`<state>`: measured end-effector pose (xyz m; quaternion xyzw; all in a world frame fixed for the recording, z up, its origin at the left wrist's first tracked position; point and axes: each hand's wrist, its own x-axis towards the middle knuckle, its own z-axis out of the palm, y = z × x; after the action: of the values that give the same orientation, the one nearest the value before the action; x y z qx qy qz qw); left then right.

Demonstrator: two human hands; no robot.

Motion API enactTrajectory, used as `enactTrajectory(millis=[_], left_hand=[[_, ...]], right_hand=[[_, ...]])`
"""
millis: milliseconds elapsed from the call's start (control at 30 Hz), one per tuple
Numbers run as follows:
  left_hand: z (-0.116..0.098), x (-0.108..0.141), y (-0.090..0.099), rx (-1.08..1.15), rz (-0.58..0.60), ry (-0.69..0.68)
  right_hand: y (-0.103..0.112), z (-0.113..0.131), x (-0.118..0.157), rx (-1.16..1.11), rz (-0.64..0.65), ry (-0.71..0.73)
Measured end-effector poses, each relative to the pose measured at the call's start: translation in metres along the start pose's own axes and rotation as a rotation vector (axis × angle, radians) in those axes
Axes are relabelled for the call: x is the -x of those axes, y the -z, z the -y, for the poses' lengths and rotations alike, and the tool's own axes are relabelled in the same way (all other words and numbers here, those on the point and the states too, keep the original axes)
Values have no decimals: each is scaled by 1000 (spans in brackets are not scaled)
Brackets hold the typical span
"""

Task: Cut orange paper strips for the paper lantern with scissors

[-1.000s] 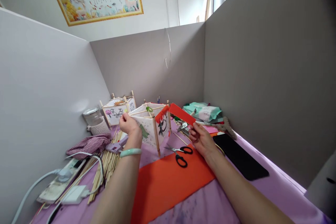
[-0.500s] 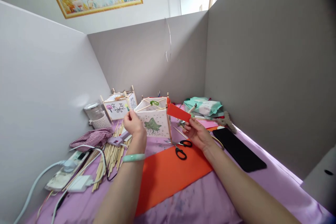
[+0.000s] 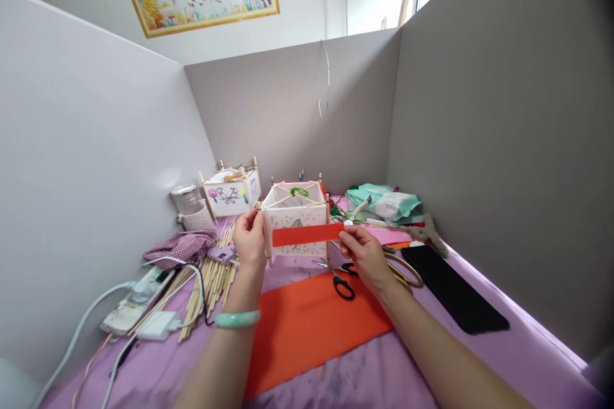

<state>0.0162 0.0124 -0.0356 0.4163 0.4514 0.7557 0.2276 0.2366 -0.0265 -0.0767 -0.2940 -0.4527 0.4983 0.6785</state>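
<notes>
My right hand [image 3: 362, 252] pinches the right end of a narrow red strip [image 3: 307, 234], which lies level across the front of a white lantern-like box [image 3: 295, 214] with a wooden stick frame. At the box's front left corner post, my left hand [image 3: 250, 238] has its fingers closed on the frame. A green drawing on the front panel is partly hidden by the strip. Below, black-handled scissors [image 3: 343, 287] lie partly on a large orange sheet [image 3: 307, 332].
A second stick-framed box [image 3: 230, 195], a glass jar [image 3: 188, 201], wooden sticks [image 3: 211, 284], a glue gun [image 3: 223, 254] and a power strip [image 3: 139, 300] with cables are on the left. A black phone [image 3: 453, 287] and green wipes pack [image 3: 386, 201] lie right.
The red strip has moved left and down, from a tilt to level, in front of the box. My left hand now meets the box's corner post. The view has shifted a little.
</notes>
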Motion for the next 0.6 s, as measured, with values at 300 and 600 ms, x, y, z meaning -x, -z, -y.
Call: enactTrajectory(millis=[300, 600], left_hand=[[-4, 16, 10, -4, 39, -83], [-3, 22, 14, 16, 58, -188]], right_hand=[[-20, 14, 0, 106, -131, 114], [-32, 18, -9, 187, -157, 172]])
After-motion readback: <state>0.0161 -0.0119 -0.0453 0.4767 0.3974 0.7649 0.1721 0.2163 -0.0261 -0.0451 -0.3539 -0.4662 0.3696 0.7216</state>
